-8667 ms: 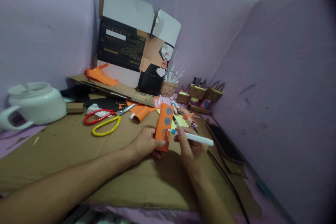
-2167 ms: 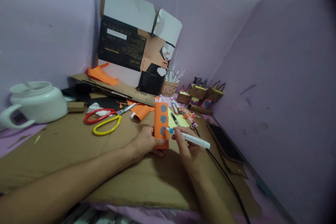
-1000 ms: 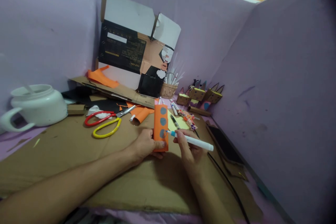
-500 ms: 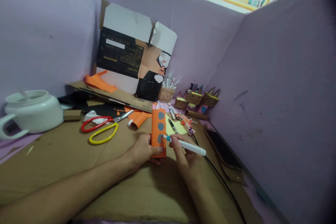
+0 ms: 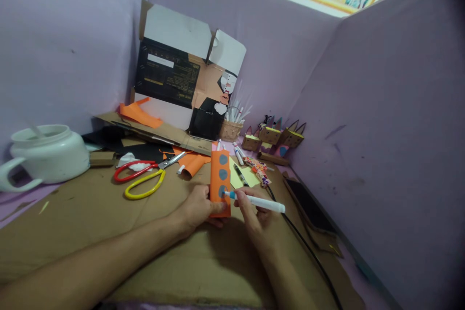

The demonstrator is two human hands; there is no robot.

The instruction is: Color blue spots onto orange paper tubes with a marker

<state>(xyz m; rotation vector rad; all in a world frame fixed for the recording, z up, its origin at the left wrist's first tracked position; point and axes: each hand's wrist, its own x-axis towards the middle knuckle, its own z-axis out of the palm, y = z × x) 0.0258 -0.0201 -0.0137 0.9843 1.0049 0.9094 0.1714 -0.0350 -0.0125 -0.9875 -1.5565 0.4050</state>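
My left hand (image 5: 202, 206) grips the lower end of an orange paper strip or folded piece (image 5: 215, 174), thumb on its front and fingers behind. Three blue-grey dots run down its face, the lowest just above my thumb. My right hand (image 5: 254, 213) is closed round a white marker (image 5: 267, 203) with a blue collar. The marker's tip touches the lowest dot. Left of my hands lie scissors (image 5: 160, 172) with one red and one yellow handle, blades apart. Beyond the orange piece is a rolled bit of orange paper (image 5: 194, 164).
A white mug-like pot (image 5: 54, 157) stands at the left. An unfolded printed box (image 5: 170, 72) leans on the back wall beside a basket of markers (image 5: 231, 131). Cardboard cat-eared boxes (image 5: 271, 134), a dark phone-like slab (image 5: 308, 203) and a black cable (image 5: 308, 247) occupy the right.
The lowest dot now looks more filled with colour, and the marker tip has shifted slightly on it. Both hands keep the same hold.
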